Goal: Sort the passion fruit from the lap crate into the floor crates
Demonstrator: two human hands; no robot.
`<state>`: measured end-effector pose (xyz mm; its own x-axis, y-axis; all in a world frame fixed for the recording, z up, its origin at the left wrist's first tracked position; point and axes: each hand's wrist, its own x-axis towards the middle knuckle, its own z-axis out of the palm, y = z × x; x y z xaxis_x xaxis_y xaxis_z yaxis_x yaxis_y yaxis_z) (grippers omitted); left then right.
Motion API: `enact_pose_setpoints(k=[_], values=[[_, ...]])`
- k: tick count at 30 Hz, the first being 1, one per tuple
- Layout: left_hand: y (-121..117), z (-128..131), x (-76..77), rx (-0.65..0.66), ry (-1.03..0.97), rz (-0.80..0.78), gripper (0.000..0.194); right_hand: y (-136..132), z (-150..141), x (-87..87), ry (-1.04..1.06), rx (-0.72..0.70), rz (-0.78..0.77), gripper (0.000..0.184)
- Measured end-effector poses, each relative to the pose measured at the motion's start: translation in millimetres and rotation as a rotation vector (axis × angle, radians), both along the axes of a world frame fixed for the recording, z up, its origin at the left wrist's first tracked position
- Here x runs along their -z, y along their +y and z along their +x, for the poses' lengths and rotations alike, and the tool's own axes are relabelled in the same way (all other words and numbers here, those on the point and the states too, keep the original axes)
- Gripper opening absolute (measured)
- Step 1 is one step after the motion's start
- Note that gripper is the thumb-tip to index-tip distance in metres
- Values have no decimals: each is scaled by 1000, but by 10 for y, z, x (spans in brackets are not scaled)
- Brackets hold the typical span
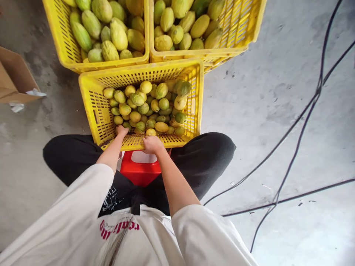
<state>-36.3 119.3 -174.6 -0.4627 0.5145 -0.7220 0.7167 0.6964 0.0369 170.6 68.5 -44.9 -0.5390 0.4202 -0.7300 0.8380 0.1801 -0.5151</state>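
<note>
A yellow slotted crate (88,96) stands on the floor between my knees, partly filled with several small yellow-green fruits (146,107). My left hand (121,130) reaches over the near rim into the crate, fingers curled down among the fruits; what it holds is hidden. My right hand (152,144) rests closed on the crate's near rim, fingers wrapped over the edge beside a yellow fruit (151,132). I sit on a red stool (140,173).
Two more yellow crates (59,40) (244,29) with larger green-yellow fruits stand behind the near one. A cardboard box (13,77) lies at the left. Black cables (299,136) run across the concrete floor at the right.
</note>
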Motion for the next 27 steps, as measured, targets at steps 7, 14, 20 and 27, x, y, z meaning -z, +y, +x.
enact_pose_setpoints(k=[7, 14, 20, 27], values=[[66, 58, 5, 68, 102, -75, 45, 8, -7, 36, 43, 21, -18, 50], [49, 210, 17, 128, 188, -93, 71, 10, -1, 76, 83, 28, -4, 47], [72, 287, 8, 147, 244, -69, 82, 20, 9, 61, 107, 37, 5, 46], [145, 122, -48, 153, 95, -32, 81, 28, 1, 61, 113, 43, -5, 46]])
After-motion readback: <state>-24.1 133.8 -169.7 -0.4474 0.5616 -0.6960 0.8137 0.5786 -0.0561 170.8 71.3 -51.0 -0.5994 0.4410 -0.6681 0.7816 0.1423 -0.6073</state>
